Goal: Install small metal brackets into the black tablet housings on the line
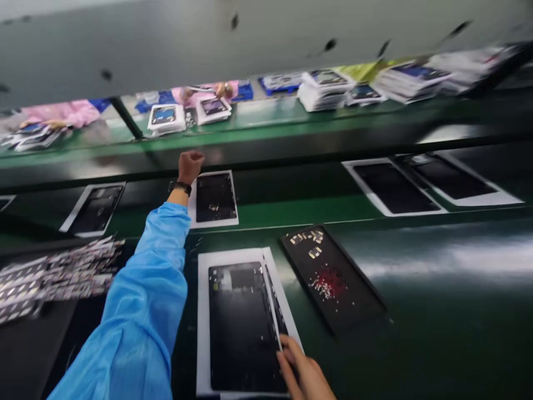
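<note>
My left hand point(190, 165), with a dark band on its wrist, reaches out over the far belt. Its fingers are curled at the top left corner of a dark flat panel point(215, 197) on a white sheet; what they hold, if anything, is hidden. Close to me lies a larger dark panel point(237, 328), resembling a tablet's back cover, on a white sheet point(204, 333). At its right edge my right hand point(303, 369) pinches a long thin pale strip point(272, 308) between thumb and finger. Beside that strip runs a narrow black piece.
Right of the near panel, a black tray point(353, 294) holds small metallic parts and white bits on a red patch. Strips of parts point(62, 278) are piled at left. More panels point(395, 186) lie along the belt. Opposite, co-workers' pink sleeves point(79, 114) and stacks point(325, 91) line a shelf.
</note>
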The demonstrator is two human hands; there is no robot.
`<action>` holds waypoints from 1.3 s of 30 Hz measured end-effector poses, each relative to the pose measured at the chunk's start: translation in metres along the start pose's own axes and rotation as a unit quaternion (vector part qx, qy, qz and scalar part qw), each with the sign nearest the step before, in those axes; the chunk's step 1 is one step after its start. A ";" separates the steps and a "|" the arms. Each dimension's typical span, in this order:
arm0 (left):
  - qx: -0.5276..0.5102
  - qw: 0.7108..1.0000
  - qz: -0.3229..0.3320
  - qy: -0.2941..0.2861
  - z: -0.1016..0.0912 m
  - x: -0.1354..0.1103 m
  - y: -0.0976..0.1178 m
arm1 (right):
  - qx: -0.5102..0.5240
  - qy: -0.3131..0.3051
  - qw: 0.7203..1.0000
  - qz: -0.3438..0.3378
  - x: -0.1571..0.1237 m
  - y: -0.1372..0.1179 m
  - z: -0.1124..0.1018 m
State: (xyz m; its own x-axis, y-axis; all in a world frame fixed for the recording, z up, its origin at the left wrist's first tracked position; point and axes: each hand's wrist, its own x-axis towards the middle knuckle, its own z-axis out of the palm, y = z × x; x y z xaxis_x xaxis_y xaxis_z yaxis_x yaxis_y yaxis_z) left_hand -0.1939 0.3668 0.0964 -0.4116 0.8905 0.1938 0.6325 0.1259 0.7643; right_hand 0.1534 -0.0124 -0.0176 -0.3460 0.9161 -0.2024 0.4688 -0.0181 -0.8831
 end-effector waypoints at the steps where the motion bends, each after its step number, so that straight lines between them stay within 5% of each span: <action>1: -0.022 1.000 0.010 0.018 -0.011 -0.015 0.004 | 0.016 -0.025 1.000 -0.006 0.002 -0.003 -0.001; 4: -0.116 0.990 0.077 0.031 -0.056 -0.093 0.008 | 0.002 -0.045 0.999 -0.010 0.005 -0.010 -0.002; 7: -0.099 0.992 0.071 0.037 -0.096 -0.212 -0.008 | -0.082 -0.037 0.996 -0.027 0.006 -0.011 -0.003; 11: 0.051 0.985 -0.144 0.075 -0.119 -0.363 -0.056 | -0.218 -0.043 0.974 -0.041 0.005 -0.006 -0.010; 14: 0.221 0.933 -0.269 0.086 -0.120 -0.419 -0.085 | -0.269 -0.066 0.959 -0.060 0.001 -0.004 -0.012; 20: 0.284 0.899 -0.319 0.093 -0.116 -0.402 -0.087 | -0.222 -0.062 0.969 -0.093 -0.001 -0.010 -0.039; 25: 0.280 0.900 -0.315 0.109 -0.112 -0.386 -0.087 | -0.171 0.091 0.978 -0.079 0.012 -0.002 -0.109; 29: 0.238 0.930 -0.225 0.169 -0.111 -0.381 -0.103 | -0.196 0.184 0.959 -0.088 0.029 0.017 -0.152; 33: 0.083 0.955 -0.210 0.194 -0.112 -0.382 -0.094 | -0.271 0.125 0.941 -0.158 0.064 0.021 -0.158; 39: -0.059 0.962 -0.169 0.204 -0.117 -0.402 -0.039 | -0.362 0.016 0.917 -0.164 0.111 0.006 -0.149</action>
State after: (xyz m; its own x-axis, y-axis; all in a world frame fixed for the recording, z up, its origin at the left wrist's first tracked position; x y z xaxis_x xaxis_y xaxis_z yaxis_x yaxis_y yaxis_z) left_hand -0.1298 -0.0469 0.0603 -0.8192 0.5588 0.1289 0.3479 0.3056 0.8863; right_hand 0.2392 0.1489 0.0181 -0.5468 0.8359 0.0476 0.7644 0.5216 -0.3790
